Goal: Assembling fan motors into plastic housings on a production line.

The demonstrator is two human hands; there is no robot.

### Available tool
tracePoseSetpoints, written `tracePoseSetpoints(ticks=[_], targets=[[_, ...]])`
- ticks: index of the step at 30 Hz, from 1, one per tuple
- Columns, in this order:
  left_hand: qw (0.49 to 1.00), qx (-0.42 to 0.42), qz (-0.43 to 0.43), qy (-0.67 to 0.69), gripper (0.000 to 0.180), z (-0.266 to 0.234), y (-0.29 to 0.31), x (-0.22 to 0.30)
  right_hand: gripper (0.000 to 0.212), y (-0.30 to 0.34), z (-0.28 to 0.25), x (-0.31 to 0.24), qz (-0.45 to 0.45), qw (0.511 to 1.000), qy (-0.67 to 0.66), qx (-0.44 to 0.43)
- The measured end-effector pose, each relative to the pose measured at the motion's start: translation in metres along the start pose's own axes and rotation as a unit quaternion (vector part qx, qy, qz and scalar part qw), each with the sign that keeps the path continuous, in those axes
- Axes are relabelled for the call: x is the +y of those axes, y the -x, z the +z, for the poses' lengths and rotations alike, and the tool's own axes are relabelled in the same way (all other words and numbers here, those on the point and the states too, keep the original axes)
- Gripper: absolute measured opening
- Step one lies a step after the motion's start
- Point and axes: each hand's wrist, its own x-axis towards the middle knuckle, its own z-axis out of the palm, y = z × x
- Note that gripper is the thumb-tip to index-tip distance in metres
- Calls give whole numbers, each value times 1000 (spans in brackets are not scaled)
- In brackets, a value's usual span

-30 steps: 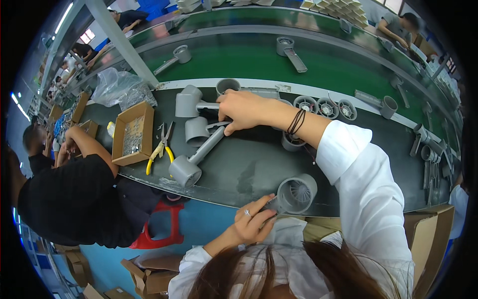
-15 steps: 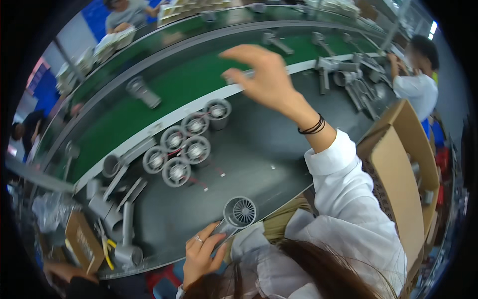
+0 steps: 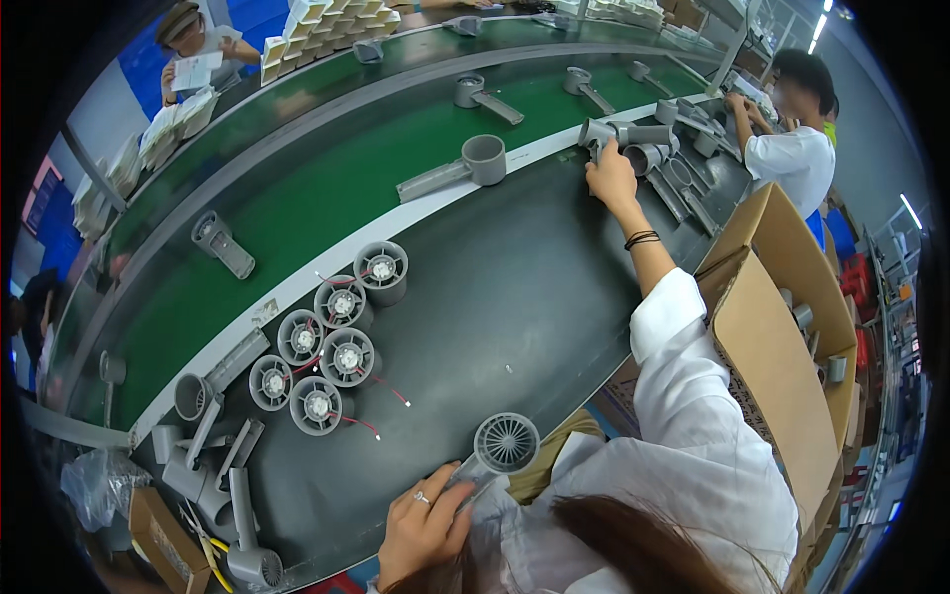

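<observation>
Near the table's front edge, my left hand [image 3: 427, 530] is closed round the handle of a grey plastic housing [image 3: 506, 444]. Its round head faces up and shows a slatted grille. My right arm reaches out to the far right, where several similar grey housings lie in a pile [image 3: 650, 156]. My right hand [image 3: 613, 180] has its fingers closed on a grey handled housing [image 3: 596, 132] at the pile's left end; the fingers partly cover it. Left of centre stand several grey round fan units [image 3: 348, 357] with white hubs and thin red wires.
A green conveyor belt [image 3: 327, 203] carries spaced housings beyond the white rail. More housings [image 3: 254, 566] lie at the left beside yellow-handled pliers [image 3: 213, 546] and a small cardboard box [image 3: 166, 540]. An open carton [image 3: 782, 366] stands at my right. Co-workers sit across and at far right.
My right hand has swung from above the belt to the pile at far right and closed on a housing. The left hand keeps its housing. On the belt, another housing has come into view.
</observation>
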Motion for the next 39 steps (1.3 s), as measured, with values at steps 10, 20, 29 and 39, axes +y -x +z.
tracePoseSetpoints(ticks=[10, 20, 29, 39], targets=[[997, 4, -40, -60, 30, 3, 5, -2, 15, 33, -9, 17, -28, 996, -28, -85], [998, -9, 10, -54, 30, 10, 0, -10, 19, -12, -31, 38, -153, 915, -138, 348], [998, 1, -19, -63, 30, 8, 2, -7, 24, -62, -37, 50, 7, 987, 53, 151], [997, -8, -34, -75, 29, 8, -1, -3, 12, 5, -33, -11, -152, 946, -45, 282]])
